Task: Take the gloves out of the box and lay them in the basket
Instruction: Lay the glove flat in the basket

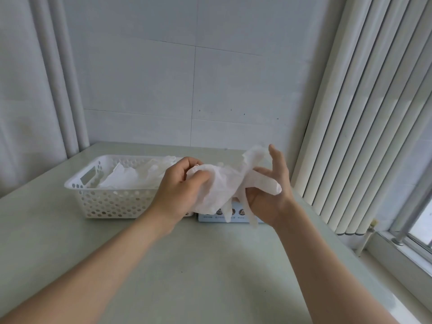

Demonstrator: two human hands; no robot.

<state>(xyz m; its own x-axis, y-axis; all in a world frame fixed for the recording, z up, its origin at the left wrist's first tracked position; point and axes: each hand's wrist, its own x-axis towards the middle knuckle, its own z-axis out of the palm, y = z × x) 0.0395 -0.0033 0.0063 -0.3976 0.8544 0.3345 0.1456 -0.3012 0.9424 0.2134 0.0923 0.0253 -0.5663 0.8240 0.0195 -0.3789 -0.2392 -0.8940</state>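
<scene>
- Held item: one thin, translucent white disposable glove [219,185], stretched between both hands, in the air off the right end of the white perforated plastic basket [105,202].
- Left hand [180,185]: fingers curled round the glove's bunched end; this hand is over the basket's right end.
- Right hand [268,195]: thumb and lower fingers gripping the other end, forefinger raised free; well to the right of the basket.
- Key relation: the glove's long axis runs left to right, roughly in line with the basket's long side. The basket lies to the left of the glove, so the left hand is the nearer one. Judgement: the coming move is a short carry leftward and down over the rim.
- Basket contents: several crumpled white gloves [131,178] already lie inside, piled toward the middle and right.
- Pale blue cardboard box [222,217]: stands just beside the basket's right end, under the hands. Only its front face shows; contents cannot be seen.
- Both containers rest on a pale grey-green table [210,265].
</scene>
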